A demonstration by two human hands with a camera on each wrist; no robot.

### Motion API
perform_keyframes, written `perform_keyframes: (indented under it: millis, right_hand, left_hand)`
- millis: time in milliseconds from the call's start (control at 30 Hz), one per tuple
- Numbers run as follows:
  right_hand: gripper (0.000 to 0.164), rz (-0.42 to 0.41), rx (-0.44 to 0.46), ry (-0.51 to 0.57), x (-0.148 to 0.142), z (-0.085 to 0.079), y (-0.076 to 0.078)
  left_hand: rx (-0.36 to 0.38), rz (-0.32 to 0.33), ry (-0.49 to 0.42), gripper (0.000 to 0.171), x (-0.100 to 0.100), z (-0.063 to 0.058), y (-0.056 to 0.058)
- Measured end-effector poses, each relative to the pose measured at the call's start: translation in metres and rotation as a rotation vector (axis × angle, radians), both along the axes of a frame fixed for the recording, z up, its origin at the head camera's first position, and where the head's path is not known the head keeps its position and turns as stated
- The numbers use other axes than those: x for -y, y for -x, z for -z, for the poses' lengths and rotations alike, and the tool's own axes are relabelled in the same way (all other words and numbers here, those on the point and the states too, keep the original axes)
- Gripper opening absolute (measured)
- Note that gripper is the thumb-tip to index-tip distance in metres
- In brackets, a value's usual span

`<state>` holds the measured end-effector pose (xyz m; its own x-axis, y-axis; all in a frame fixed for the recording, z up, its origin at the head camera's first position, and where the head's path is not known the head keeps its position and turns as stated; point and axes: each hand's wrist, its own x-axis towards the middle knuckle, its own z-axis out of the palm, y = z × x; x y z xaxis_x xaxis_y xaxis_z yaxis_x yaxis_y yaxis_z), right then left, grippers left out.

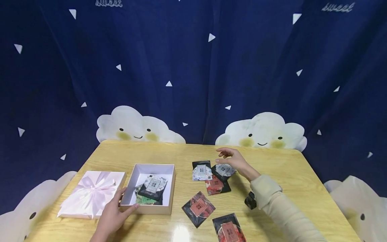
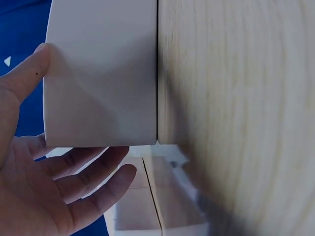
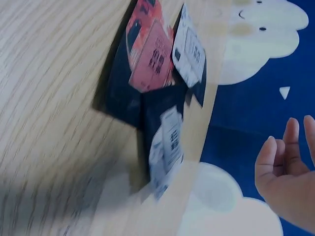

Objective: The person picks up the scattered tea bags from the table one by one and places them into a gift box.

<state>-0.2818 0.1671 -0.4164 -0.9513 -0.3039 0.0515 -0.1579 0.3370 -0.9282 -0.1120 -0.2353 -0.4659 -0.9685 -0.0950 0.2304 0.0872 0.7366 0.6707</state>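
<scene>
Around the near left corner of an open pale box (image 1: 152, 210) is my left hand (image 1: 112, 211); its thumb rests on the front rim and its fingers lie loosely along the left side. Inside the box, a black-and-white floral sachet (image 1: 153, 187) overlaps a green-labelled sachet (image 1: 147, 200). My right hand (image 1: 235, 160) hovers with relaxed fingers and nothing in it. Beneath it lies a white floral sachet (image 1: 223, 169), overlapping a red-labelled sachet (image 1: 215, 184). Another white floral sachet (image 1: 201, 170) sits just left of them. The right wrist view shows this cluster, with the right hand (image 3: 290, 177) apart from it.
Two more red-labelled sachets, one (image 1: 198, 208) near the middle and another (image 1: 229, 228) at the front edge, lie on the wooden table (image 1: 281, 164). Left of the box is a white lid (image 1: 93, 193) with a pink ribbon bow. A small black object (image 1: 250, 200) sits by the right sleeve.
</scene>
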Motion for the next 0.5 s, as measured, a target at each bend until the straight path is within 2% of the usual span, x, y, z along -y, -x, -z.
perform_keyframes:
  millis: [167, 367, 500]
  right_hand:
    - [0.053, -0.008, 0.005, -0.059, -0.012, 0.013, 0.009]
    - [0.071, -0.065, 0.064, -0.184, -0.029, 0.029, 0.022]
    - [0.078, -0.080, 0.099, -0.195, -0.039, 0.041, 0.028]
  left_hand:
    - [0.003, -0.006, 0.008, 0.072, 0.000, 0.000, -0.001]
    - [-0.002, -0.001, 0.000, 0.071, -0.001, 0.000, -0.001]
    - [-0.009, -0.001, 0.003, 0.071, -0.001, 0.000, -0.001]
